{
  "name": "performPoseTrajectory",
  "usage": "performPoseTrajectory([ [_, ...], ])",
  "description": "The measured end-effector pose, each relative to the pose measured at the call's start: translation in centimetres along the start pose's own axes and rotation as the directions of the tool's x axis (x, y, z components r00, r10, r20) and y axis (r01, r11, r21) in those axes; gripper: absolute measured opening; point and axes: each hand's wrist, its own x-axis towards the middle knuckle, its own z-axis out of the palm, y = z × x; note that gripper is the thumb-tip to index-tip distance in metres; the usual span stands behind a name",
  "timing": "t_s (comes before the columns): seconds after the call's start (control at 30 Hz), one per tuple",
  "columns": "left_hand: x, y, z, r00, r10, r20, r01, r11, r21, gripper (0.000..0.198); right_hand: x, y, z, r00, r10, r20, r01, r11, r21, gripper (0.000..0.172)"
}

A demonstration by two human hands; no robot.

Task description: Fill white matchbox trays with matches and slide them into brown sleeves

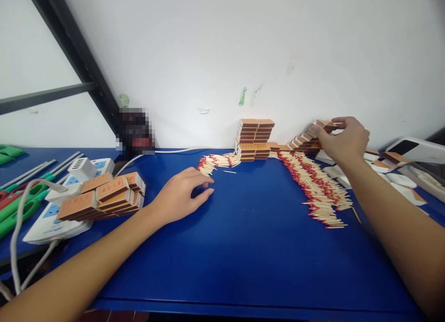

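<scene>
Right hand (348,140): thumb and fingers closed on a matchbox (326,124) at the upper end of a slanting row of matchboxes (301,141) near the wall (194,48); whether the box is lifted clear of its neighbours cannot be told. Left hand (182,192): unclenched, thumb and forefinger parted, just beside a small heap of matches (219,160) (a single match (229,172) lies slightly apart from it). Between the hands, at the back of the blue worktop (250,248), rises a stack of matchboxes (255,132), two boxes wide. A broad band of red-tipped matches (314,183) extends forward from the foot of the slanting row. Beyond the right hand: white pieces (403,194) among further boxes. Beyond the left forearm: a pile of matchboxes (113,194) beside a white power strip (59,231), with green-handled tools (9,222) farther left.
</scene>
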Motion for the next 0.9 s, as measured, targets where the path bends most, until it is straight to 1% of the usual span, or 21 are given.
performPoseTrajectory([
  [0.13, -0.1, 0.1, 0.0, 1.000, 0.013, -0.005, -0.013, 1.000, -0.002, 0.019, -0.2, 0.1, 0.1, 1.000, -0.012, 0.019, 0.012, 1.000, 0.007, 0.053],
  [0.23, -0.1, 0.1, 0.0, 1.000, 0.014, 0.001, -0.014, 1.000, -0.005, 0.019, -0.3, -0.2, 0.1, 0.999, 0.014, 0.029, -0.015, 1.000, 0.011, 0.067],
  [0.3, -0.1, 0.1, 0.0, 1.000, 0.020, 0.003, -0.020, 1.000, -0.003, 0.019, -0.4, -0.5, 0.1, 0.997, 0.062, 0.056, -0.062, 0.998, -0.016, 0.080],
  [0.37, 0.0, 0.1, 0.0, 1.000, 0.020, 0.006, -0.020, 1.000, -0.001, 0.018, -0.5, -0.7, 0.0, 0.990, 0.107, 0.092, -0.102, 0.993, -0.054, 0.086],
  [0.53, 0.0, 0.1, -0.1, 1.000, 0.012, 0.004, -0.012, 1.000, -0.003, 0.018, -0.8, -0.8, 0.1, 0.980, 0.122, 0.156, -0.111, 0.991, -0.076, 0.090],
  [0.67, 0.0, 0.2, 0.0, 1.000, 0.013, 0.015, -0.013, 1.000, 0.000, 0.018, -1.0, -0.8, 0.0, 0.982, 0.104, 0.160, -0.094, 0.993, -0.070, 0.090],
  [0.9, -0.1, 0.2, 0.0, 1.000, 0.012, 0.015, -0.012, 1.000, -0.005, 0.018, -1.3, -1.2, -0.2, 0.980, 0.088, 0.180, -0.073, 0.994, -0.086, 0.094],
])
